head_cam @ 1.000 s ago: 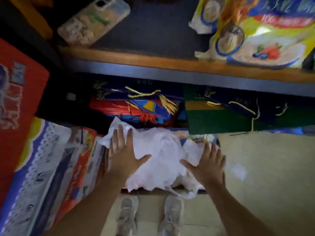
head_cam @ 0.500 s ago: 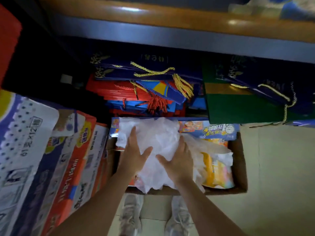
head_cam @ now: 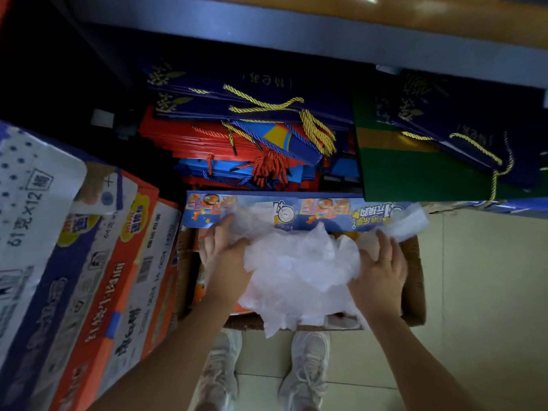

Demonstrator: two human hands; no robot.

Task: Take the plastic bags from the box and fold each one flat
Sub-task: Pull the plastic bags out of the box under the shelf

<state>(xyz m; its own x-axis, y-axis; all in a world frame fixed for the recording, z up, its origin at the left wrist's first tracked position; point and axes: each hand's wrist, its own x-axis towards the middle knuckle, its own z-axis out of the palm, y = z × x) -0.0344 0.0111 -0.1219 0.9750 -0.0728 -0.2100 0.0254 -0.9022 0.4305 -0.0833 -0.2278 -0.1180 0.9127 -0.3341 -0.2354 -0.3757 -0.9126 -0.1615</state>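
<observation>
A crumpled white plastic bag (head_cam: pixel 299 271) lies spread over the open cardboard box (head_cam: pixel 413 280) on the floor in front of my feet. My left hand (head_cam: pixel 225 256) grips the bag's left edge, with the fingers curled under the plastic. My right hand (head_cam: pixel 381 271) rests on the bag's right side with its fingers closed on the plastic. A thin strip of the bag (head_cam: pixel 410 221) stretches past the box's far right corner. The box's blue printed flap (head_cam: pixel 296 210) stands up behind the bag. The box's contents are mostly hidden under the plastic.
Printed cartons (head_cam: pixel 89 277) lean close against the box's left side. Behind the box, flat paper gift bags with rope handles (head_cam: pixel 267 137) are stacked under a shelf (head_cam: pixel 296 34). A green bag (head_cam: pixel 415 173) lies at the right. Tiled floor (head_cam: pixel 489 292) lies to the right.
My hands have moved apart from the middle of the bag to its left and right sides, spreading it wider over the box. The view has tilted down and closer.
</observation>
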